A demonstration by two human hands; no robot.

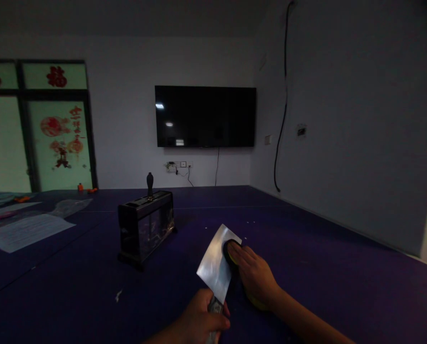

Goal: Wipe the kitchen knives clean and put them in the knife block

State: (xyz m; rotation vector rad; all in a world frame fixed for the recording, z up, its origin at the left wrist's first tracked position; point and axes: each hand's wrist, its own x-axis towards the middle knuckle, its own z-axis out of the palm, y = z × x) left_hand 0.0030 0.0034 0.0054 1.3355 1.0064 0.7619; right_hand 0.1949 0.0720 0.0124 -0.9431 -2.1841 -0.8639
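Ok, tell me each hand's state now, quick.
Left hand: closed on the handle of the cleaver.
Right hand: holding a sponge against the blade.

A single camera sits on the person's head and faces forward, tilted slightly down across the purple surface (324,267) toward the far wall and its television (205,116). The left hand (199,322), the right hand (254,277) and the cleaver (217,265) lie close beneath it, at the lower edge; the wall is well away.
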